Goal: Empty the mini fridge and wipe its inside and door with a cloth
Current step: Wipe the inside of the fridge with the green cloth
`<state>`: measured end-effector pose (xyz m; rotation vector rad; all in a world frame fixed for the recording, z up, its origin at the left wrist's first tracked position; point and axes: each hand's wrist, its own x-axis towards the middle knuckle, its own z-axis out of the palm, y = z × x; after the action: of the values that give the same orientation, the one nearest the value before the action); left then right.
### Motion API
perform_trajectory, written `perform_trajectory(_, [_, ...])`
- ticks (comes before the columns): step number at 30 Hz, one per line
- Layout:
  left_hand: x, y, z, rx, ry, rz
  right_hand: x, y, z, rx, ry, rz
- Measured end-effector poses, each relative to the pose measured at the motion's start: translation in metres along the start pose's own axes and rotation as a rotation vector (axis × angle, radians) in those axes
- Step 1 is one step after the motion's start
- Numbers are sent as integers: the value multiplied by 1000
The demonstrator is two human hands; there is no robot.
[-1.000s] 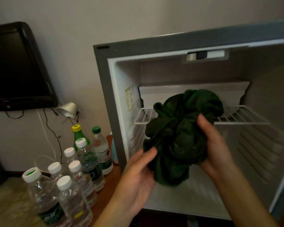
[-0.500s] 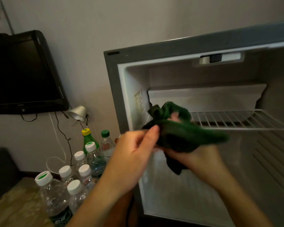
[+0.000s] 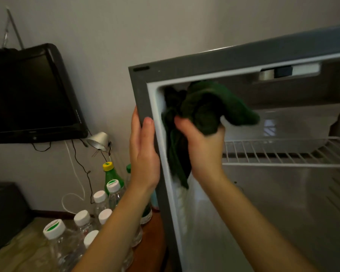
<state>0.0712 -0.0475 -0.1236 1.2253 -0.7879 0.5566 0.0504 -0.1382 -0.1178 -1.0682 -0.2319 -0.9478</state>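
The mini fridge (image 3: 224,61) stands open with a grey frame and a white inside; no food or bottles show in it. A wire shelf (image 3: 287,152) crosses its middle. My right hand (image 3: 202,146) grips a bunched dark green cloth (image 3: 206,103) and holds it up against the upper left corner of the inside. A loose end of the cloth hangs down along the left inner wall. My left hand (image 3: 143,154) holds the fridge's left front edge, thumb on the front face and fingers round the outer side.
Several water bottles (image 3: 82,218) with white caps and a green bottle (image 3: 111,175) with a yellow cap stand on the surface left of the fridge. A black television (image 3: 31,95) hangs on the wall above a small silver lamp (image 3: 98,141) and cables.
My right hand lifted the cloth from in front of the shelf to the upper left inner corner. My left hand let go of the cloth and took hold of the fridge's left edge.
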Motion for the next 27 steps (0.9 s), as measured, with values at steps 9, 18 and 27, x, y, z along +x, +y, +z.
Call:
perform_trajectory(9, [2, -5, -6, -119, -58, 1, 87, 30, -1, -524, -60, -24])
perform_trajectory(18, [2, -10, -5, -130, -48, 21, 107, -13, -19, -599, -518, 360])
perform_trajectory(27, [4, -1, 1, -242, 46, -144, -24, -10, -24, -489, -572, -151])
